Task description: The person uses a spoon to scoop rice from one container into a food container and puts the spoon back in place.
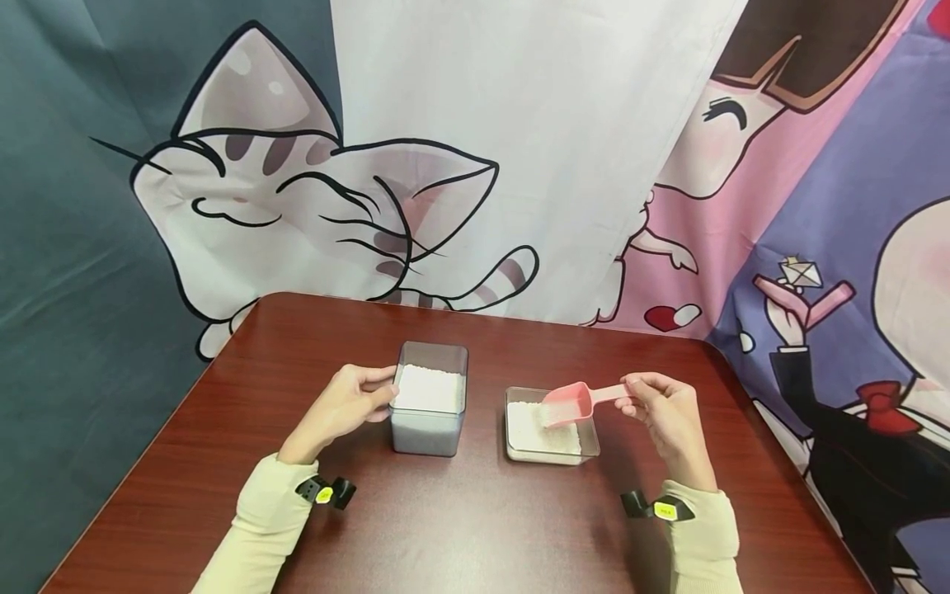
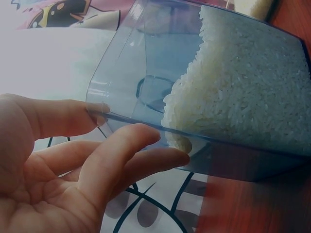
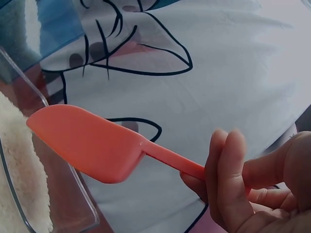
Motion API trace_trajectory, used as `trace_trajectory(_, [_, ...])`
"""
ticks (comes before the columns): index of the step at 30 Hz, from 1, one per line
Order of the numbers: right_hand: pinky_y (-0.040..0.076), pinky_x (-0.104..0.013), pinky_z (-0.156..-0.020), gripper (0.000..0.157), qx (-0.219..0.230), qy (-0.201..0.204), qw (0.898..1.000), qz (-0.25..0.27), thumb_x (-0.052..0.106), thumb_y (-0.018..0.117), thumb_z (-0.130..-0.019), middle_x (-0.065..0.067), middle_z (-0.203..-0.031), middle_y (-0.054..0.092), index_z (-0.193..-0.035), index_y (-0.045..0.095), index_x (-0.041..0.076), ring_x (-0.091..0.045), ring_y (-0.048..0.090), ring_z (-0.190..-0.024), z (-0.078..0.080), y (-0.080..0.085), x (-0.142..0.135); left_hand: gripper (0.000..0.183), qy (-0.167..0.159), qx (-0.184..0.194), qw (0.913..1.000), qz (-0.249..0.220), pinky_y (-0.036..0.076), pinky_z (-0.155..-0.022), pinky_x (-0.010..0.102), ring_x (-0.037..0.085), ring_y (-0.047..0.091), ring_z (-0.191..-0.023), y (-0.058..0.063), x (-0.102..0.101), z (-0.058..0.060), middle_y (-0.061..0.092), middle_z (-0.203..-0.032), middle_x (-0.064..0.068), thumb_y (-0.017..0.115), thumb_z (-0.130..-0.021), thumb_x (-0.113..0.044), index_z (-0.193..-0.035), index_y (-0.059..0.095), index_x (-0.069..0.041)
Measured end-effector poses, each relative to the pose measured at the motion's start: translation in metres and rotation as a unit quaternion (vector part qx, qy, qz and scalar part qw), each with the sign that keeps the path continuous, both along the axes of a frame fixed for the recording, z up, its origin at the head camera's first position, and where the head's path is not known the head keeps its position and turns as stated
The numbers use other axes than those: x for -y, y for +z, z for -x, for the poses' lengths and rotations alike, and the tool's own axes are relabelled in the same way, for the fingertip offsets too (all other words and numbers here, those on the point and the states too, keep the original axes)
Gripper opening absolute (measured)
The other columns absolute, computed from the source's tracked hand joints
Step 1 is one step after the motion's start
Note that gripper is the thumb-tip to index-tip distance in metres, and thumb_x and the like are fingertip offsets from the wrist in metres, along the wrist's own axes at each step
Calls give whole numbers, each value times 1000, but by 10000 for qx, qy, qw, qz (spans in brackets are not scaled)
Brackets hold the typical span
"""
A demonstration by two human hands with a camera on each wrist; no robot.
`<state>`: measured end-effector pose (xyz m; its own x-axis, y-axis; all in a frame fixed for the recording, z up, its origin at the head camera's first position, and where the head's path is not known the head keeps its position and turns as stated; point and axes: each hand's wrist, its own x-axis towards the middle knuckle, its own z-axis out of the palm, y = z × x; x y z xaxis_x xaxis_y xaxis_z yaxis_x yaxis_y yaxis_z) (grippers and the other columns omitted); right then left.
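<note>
A tall clear grey-blue plastic container [image 1: 425, 435] stands left of centre, holding white rice [image 2: 243, 92] that slopes against its walls. My left hand [image 1: 356, 402] grips its left side, with fingertips [image 2: 141, 136] at the rim and along the outer wall. Right of it sits a low clear tray [image 1: 590, 441] with paler, cream-coloured grains [image 1: 525, 425]. Over that tray, a pink scoop [image 3: 92, 145] tilts its mouth down to the left, with grains at its lip. My right hand [image 1: 668, 412] pinches the end of the scoop's handle between thumb and fingers.
Both vessels rest on a reddish-brown wooden table [image 1: 475, 528], a small gap between them. Behind the table's far edge hangs a cartoon-printed cloth [image 1: 564, 124]. Each wrist wears a black camera strap over a cream sleeve [image 1: 270, 507].
</note>
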<state>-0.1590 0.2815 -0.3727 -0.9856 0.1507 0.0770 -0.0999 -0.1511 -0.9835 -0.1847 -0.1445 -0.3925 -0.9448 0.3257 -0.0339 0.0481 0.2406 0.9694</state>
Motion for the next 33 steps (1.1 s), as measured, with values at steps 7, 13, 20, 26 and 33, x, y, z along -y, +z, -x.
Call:
trace_trajectory(7, [57, -34, -56, 26, -585, -134, 9951, -782, 6, 62, -86, -13, -75, 68, -102, 59, -15, -23, 65, -55, 22, -42, -26, 45, 5, 1, 10000, -6, 55, -72, 36, 33, 59, -102, 0, 0, 0, 56, -118, 28, 58, -89, -8, -130, 46, 8])
trace_trajectory(13, [56, -32, -54, 21, -773, -445, 9833, -1586, 3, 62, -86, -16, -72, 67, -97, 60, -14, -23, 64, -54, 6, -15, -2, 45, 34, -15, 10000, 22, 56, -72, 36, 31, 61, -99, -2, 0, 0, 57, -116, 27, 58, -89, -7, -129, 47, 8])
trace_trajectory(20, [55, -32, -51, 10, -1142, -270, 9581, -2614, -6, 56, -87, -33, -72, 59, -92, 59, -13, -27, 62, -52, -13, 18, 26, 44, 67, -7, 9999, 79, 56, -72, 36, 25, 63, -95, -2, 0, 1, 59, -115, 25, 59, -88, -8, -128, 48, 7])
trace_trajectory(26, [55, -32, -50, 9, -1501, 123, 9433, -2959, -7, 56, -86, -30, -72, 61, -92, 60, -12, -25, 61, -51, -19, 25, 30, 44, 30, 18, 10000, -7, 56, -72, 36, 26, 62, -97, -2, 0, 2, 58, -115, 26, 59, -89, -7, -129, 47, 8])
trace_trajectory(33, [55, -33, -49, 8, -1689, 272, 9324, -3185, -6, 57, -86, -27, -70, 62, -92, 60, -9, -24, 60, -51, -22, 29, 33, 44, 16, 34, 10000, -6, 56, -72, 35, 25, 62, -96, -2, 0, 2, 58, -115, 26, 58, -89, -6, -128, 48, 8])
